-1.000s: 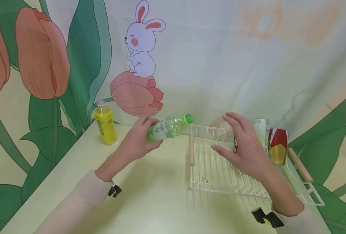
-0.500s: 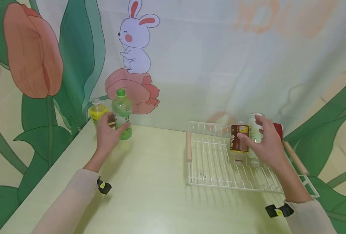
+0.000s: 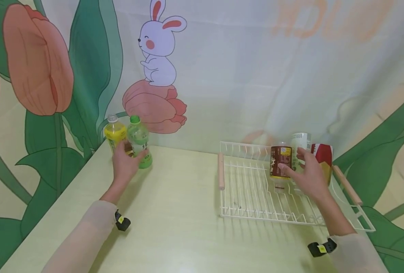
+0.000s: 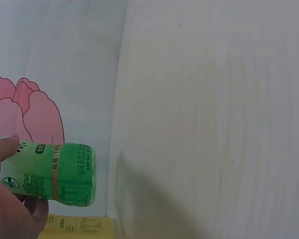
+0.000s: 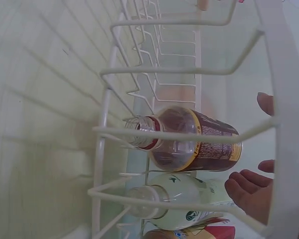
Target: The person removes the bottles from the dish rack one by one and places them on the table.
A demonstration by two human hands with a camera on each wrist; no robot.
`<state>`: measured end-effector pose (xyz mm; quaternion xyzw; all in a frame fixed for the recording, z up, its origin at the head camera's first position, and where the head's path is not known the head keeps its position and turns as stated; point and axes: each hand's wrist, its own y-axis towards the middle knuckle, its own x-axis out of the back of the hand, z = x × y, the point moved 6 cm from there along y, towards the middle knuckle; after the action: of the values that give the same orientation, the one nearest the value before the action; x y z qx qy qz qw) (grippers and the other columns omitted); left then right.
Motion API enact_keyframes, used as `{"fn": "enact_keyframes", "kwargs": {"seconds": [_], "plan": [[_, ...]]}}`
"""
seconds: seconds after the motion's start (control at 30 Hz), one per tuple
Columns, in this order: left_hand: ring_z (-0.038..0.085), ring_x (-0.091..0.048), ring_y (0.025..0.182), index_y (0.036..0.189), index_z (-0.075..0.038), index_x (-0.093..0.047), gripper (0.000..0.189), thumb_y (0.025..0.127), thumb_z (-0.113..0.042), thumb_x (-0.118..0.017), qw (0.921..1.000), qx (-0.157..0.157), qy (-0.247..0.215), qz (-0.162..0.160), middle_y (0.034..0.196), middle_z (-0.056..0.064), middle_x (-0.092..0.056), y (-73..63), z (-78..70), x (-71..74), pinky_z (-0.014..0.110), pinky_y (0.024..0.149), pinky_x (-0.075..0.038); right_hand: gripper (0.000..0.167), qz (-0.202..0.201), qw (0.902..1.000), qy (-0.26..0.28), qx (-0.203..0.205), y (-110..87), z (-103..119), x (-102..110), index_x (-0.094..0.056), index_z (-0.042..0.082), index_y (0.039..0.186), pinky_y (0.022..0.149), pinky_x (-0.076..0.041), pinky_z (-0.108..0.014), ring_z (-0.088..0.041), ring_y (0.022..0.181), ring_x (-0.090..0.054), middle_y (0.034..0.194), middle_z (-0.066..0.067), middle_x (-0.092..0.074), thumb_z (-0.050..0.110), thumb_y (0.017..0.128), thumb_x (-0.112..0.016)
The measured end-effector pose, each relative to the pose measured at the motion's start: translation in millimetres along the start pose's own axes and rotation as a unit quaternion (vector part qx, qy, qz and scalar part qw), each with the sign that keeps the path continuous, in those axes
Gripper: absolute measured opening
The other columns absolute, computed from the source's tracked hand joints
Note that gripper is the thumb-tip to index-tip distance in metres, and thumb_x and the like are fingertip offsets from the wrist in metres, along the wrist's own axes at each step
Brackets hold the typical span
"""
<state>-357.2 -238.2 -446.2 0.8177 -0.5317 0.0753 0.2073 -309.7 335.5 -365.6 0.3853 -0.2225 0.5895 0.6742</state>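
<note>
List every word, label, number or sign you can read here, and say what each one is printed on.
Nothing reads clearly.
Green bottle, held by the left hand: small label print, too blurred to read.
Yellow bottle: label print too small.
Brown bottle, touched by the right hand, in the white rack: label blurred.
White bottle: green emblem, no legible words.
Backdrop: faint orange lettering, washed out and unreadable.

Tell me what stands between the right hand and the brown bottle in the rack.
Nothing visible. The right hand is already at the brown bottle, fingertips on its label. It stands neck-down in the white wire rack, the pale bottle beside it. The left hand grips the green bottle across the table.
</note>
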Motion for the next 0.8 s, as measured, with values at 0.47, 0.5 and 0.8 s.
{"fn": "enact_keyframes", "kwargs": {"seconds": [0.47, 0.5, 0.8], "plan": [[0.037, -0.056, 0.131, 0.147, -0.001, -0.049, 0.067, 0.095, -0.027, -0.082, 0.9995, 0.021, 0.025, 0.001, 0.143, 0.019, -0.058, 0.9, 14.1, -3.0, 0.052, 0.11, -0.049, 0.099, 0.02, 0.9994, 0.024, -0.013, 2.5, -7.7, -10.6, -0.02, -0.007, 0.164, 0.11, -0.044, -0.068, -0.056, 0.143, -0.04, 0.161, -0.036, -0.034, 0.041, 0.098, -0.077], [0.036, -0.057, 0.13, 0.147, -0.001, -0.049, 0.067, 0.095, -0.027, -0.082, 0.9995, 0.02, 0.026, 0.001, 0.143, 0.019, -0.058, 1.3, 14.8, -3.5, 0.052, 0.11, -0.05, 0.098, 0.022, 0.9994, 0.023, -0.013, 2.5, -8.7, -11.4, -0.02, -0.007, 0.164, 0.11, -0.044, -0.068, -0.056, 0.143, -0.04, 0.161, -0.036, -0.034, 0.041, 0.099, -0.076], [0.037, -0.056, 0.131, 0.148, 0.0, -0.048, 0.067, 0.096, -0.025, -0.081, 0.9995, 0.016, 0.028, 0.001, 0.144, 0.02, -0.057, 2.7, 19.6, -5.9, 0.053, 0.111, -0.048, 0.096, 0.019, 0.9998, 0.01, -0.004, 4.5, -13.1, -16.1, -0.025, -0.007, 0.162, 0.107, -0.046, -0.069, -0.056, 0.142, -0.042, 0.158, -0.036, -0.037, 0.044, 0.099, -0.076]]}}
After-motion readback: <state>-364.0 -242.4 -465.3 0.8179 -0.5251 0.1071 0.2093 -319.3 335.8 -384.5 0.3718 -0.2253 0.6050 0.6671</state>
